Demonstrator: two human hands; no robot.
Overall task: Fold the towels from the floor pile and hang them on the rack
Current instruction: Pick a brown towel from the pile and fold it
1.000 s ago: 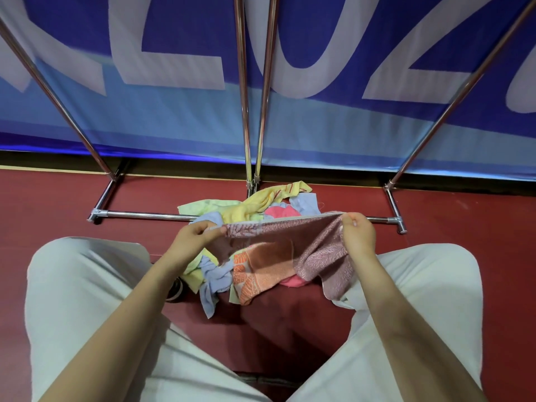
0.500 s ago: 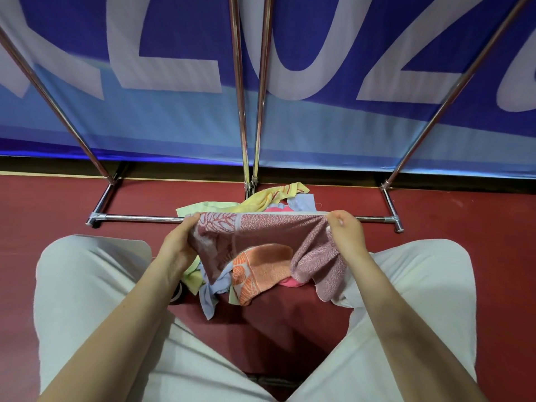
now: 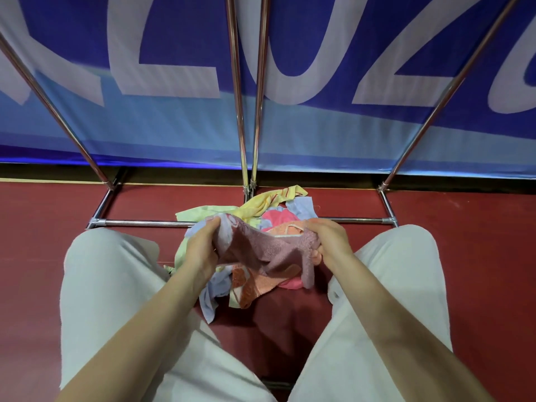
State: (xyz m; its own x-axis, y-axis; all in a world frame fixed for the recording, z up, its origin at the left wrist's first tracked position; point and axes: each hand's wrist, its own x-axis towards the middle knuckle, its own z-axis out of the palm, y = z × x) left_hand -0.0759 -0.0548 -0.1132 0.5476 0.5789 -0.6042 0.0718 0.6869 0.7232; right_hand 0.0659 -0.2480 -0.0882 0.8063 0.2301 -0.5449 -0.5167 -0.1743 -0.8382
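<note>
Both hands clamped on the mauve towel [image 3: 262, 250]: left hand [image 3: 203, 245] grips its left end, right hand [image 3: 329, 237] its right end. Towel sags between them, over the pile [image 3: 261, 210] on the red floor [image 3: 464, 227], just near of the rack [image 3: 145, 222] base bar.

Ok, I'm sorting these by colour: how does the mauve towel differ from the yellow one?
The mauve towel is held up off the pile, gripped by the left hand and the right hand; the yellow towel lies untouched on the red floor by the rack's base bar. The mauve one sags bunched between the hands; the yellow one lies crumpled at the pile's far edge. Neither is folded yet.
</note>
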